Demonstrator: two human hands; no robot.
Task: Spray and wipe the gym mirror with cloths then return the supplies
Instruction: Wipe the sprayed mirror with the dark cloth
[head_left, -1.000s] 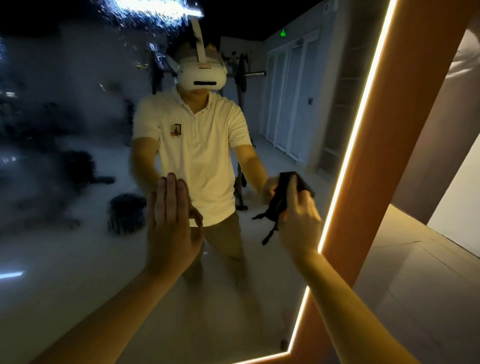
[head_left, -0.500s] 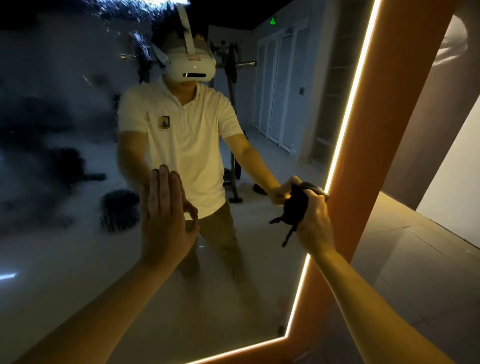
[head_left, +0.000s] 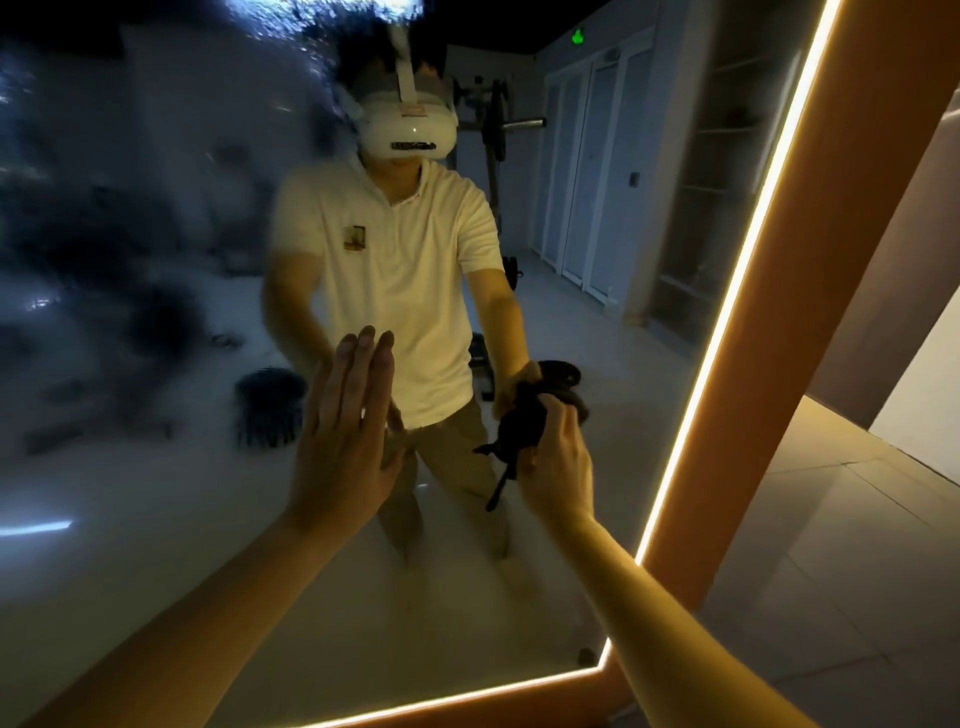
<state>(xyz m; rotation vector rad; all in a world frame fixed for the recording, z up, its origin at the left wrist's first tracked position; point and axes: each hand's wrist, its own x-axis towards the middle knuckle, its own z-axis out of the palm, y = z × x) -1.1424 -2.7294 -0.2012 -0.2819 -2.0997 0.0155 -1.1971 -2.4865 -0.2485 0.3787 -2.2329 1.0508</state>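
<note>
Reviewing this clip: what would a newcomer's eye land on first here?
The big mirror fills the view, with a glowing light strip along its right and bottom edges and a hazy smeared patch across its left side. At centre the left hand lies flat and open against the glass. Just right of it, the right hand grips a dark cloth.

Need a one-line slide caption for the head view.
Right hand grips a dark cloth at the gym mirror; left hand, fingers straight, flat toward it.
</note>
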